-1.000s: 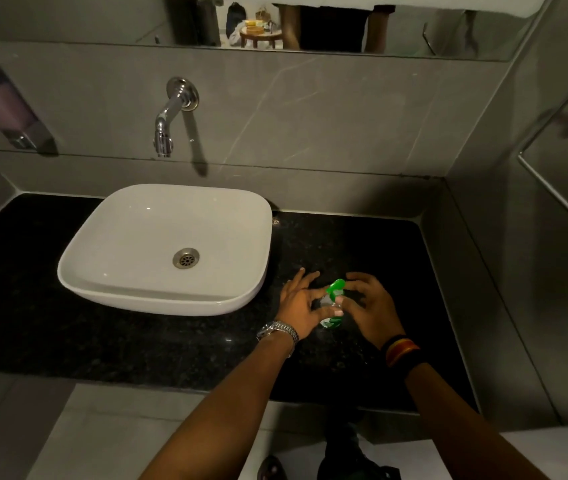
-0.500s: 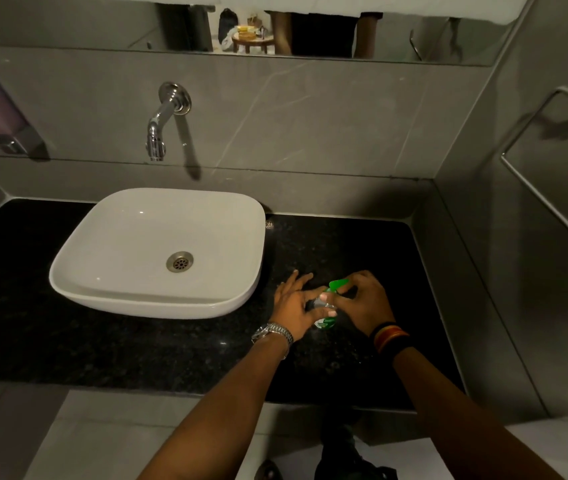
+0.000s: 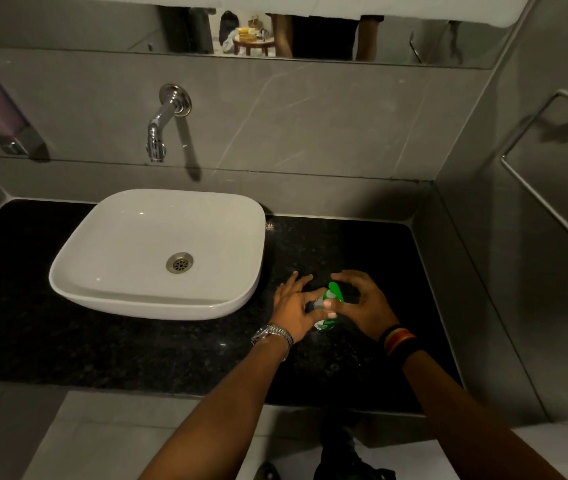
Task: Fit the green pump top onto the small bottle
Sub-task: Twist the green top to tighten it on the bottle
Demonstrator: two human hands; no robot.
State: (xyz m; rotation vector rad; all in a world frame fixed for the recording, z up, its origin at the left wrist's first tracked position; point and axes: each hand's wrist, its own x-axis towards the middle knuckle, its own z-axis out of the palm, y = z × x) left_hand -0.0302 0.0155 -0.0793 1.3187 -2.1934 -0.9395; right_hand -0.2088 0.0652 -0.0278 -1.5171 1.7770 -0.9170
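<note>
A small clear bottle (image 3: pixel 324 323) with a green label stands on the black counter (image 3: pixel 171 348), right of the basin. The green pump top (image 3: pixel 335 292) sits at its neck, nozzle pointing away from me. My left hand (image 3: pixel 293 304), with a metal watch on the wrist, holds the bottle's upper part with thumb and fingers. My right hand (image 3: pixel 367 303), with a striped band on the wrist, curls around the pump top from the right, its thumb touching the collar. The bottle's middle is hidden by my fingers.
A white basin (image 3: pixel 157 254) sits on the counter to the left, under a chrome wall tap (image 3: pixel 161 126). A soap dispenser (image 3: pixel 1 116) hangs on the left wall and a towel rail (image 3: pixel 549 168) on the right wall. A mirror runs along the top.
The pump nozzle has turned from pointing right to pointing away from me. My right fingers have opened a little around it. Both hands stay at the bottle.
</note>
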